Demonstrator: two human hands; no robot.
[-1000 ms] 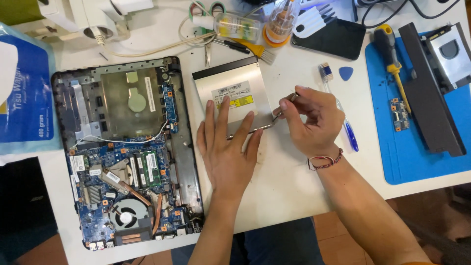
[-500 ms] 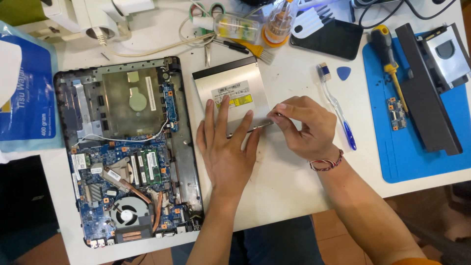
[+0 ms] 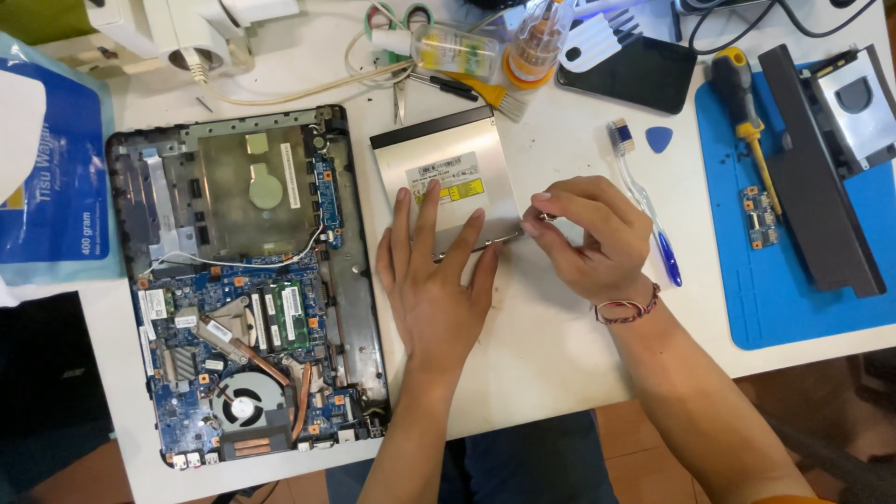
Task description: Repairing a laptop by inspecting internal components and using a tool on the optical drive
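Note:
A silver optical drive (image 3: 446,168) with a yellow and white label lies flat on the white table. My left hand (image 3: 434,280) rests palm down with its fingers spread on the drive's near half. My right hand (image 3: 588,238) is curled at the drive's near right corner, and its fingertips pinch a small metal bracket (image 3: 509,238) there. Left of the drive lies an opened laptop base (image 3: 243,280) with its blue circuit board, fan and memory sticks exposed.
A toothbrush (image 3: 644,201) and a blue pick (image 3: 659,138) lie right of my right hand. A blue mat (image 3: 793,308) at right carries a yellow-handled screwdriver (image 3: 747,121), a small board and black parts. A black phone (image 3: 635,75), bottles and cables sit at the back. A blue tissue pack (image 3: 56,187) lies far left.
My right hand has moved down and left from above the drive's corner onto its near right edge. The left hand has stayed on the drive.

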